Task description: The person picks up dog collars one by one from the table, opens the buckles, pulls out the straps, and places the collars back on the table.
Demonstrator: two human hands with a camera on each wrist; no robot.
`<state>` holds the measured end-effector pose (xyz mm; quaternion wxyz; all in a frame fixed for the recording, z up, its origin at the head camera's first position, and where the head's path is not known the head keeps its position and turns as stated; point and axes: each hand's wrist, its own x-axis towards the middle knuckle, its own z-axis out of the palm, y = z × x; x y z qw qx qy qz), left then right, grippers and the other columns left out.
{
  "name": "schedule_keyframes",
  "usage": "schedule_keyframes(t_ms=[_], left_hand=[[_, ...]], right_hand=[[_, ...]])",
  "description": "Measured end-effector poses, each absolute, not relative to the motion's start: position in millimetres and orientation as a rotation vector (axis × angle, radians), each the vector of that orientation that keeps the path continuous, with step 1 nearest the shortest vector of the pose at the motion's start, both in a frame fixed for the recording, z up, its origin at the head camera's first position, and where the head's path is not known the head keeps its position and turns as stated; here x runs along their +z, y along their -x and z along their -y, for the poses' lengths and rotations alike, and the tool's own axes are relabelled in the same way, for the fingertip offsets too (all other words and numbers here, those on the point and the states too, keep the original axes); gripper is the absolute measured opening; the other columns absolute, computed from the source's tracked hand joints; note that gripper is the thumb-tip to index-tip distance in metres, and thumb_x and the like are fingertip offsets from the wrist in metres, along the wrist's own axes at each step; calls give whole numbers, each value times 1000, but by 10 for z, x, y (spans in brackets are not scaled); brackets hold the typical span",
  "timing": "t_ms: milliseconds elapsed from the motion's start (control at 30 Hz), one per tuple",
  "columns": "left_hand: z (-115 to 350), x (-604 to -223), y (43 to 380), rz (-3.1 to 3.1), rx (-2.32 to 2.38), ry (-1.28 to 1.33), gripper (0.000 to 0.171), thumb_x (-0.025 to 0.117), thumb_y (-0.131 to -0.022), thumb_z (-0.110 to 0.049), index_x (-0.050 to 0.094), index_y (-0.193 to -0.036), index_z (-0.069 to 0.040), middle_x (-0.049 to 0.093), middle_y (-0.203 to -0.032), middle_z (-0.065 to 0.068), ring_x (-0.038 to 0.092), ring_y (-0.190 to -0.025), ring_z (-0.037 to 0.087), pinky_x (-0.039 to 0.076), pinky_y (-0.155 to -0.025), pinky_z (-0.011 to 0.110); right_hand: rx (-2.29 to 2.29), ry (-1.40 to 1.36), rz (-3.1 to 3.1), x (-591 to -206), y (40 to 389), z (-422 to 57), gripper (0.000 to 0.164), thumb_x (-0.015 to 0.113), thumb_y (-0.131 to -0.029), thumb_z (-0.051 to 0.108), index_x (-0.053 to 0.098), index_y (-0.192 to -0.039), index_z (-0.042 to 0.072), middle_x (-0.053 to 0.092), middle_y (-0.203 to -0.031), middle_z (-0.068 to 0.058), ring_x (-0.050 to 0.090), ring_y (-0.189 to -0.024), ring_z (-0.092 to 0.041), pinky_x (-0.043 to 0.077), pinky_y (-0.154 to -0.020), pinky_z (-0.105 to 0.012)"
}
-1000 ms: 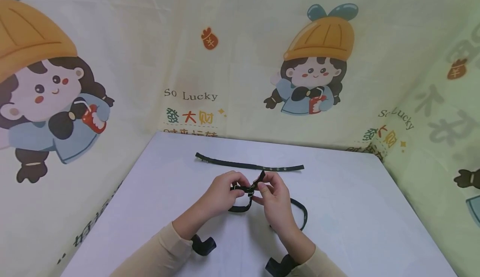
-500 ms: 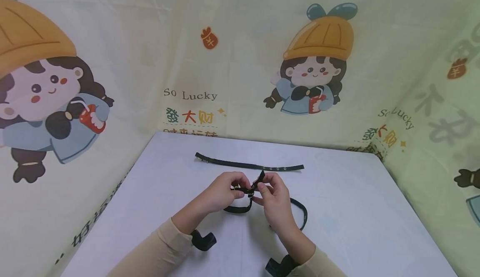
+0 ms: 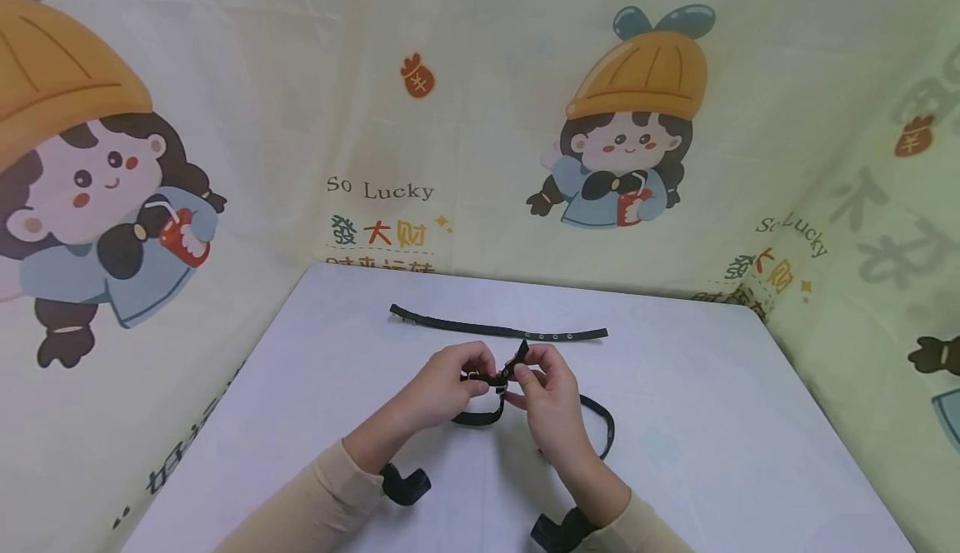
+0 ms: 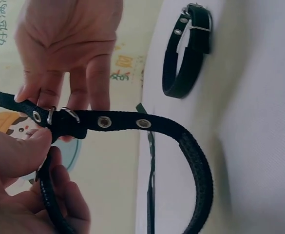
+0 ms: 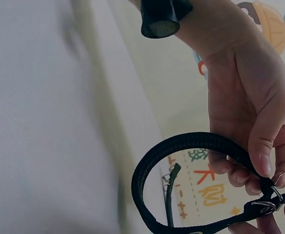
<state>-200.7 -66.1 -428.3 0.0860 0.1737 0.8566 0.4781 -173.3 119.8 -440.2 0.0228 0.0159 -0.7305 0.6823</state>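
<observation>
Both hands work on a black collar [image 4: 198, 165] with metal eyelets, bent into a loop above the table. In the head view my left hand [image 3: 444, 382] pinches it beside the buckle [image 5: 269, 204]. The left thumb [image 4: 37, 148] presses right at the buckle in the left wrist view. My right hand [image 3: 557, 403] pinches the strap's free end [image 4: 8, 100], which sticks out past the buckle. The strap runs through the metal frame there. In the right wrist view only the right fingers [image 5: 266, 225] show, at the bottom edge.
A second black collar [image 4: 191, 53], buckled into a ring, lies on the white table [image 3: 712, 420], partly hidden behind the right wrist in the head view. A third, unbuckled collar [image 3: 472, 328] lies stretched out beyond the hands. Printed cloth [image 3: 480, 137] hangs behind the table.
Both hands keep their hold on the collar in nearly the same place. The lower part of its loop has shifted slightly.
</observation>
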Motion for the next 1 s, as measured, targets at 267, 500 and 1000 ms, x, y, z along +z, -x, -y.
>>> schedule_keyframes(t_ms=[267,500,1000], left_hand=[[679,-4358,1957,-2844,1310,-676,21,78,-97,-3,71,-100,-22,67,-101,-8,65,-97,11,61,-86,31],[728,-4425,1930,-3108,1163,-1068,16,83,-94,-6,78,-103,-18,74,-103,-8,68,-96,7,60,-84,27],[690,-4367,1877,-2823,1722,-553,30,81,-94,-3,72,-117,-19,77,-104,-6,70,-96,9,61,-84,26]], right_hand=[[2139,-55,2242,-4389,1752,-1200,15,57,-109,0,59,-123,5,62,-123,-19,75,-112,-29,67,-83,-45],[2102,-54,2261,-4365,1756,-1206,16,57,-109,-1,59,-124,4,62,-121,-17,74,-108,-28,67,-81,-44],[1830,-188,2395,-4326,1712,-1177,26,75,-102,12,66,-126,16,72,-120,-4,67,-115,-20,56,-97,-36]])
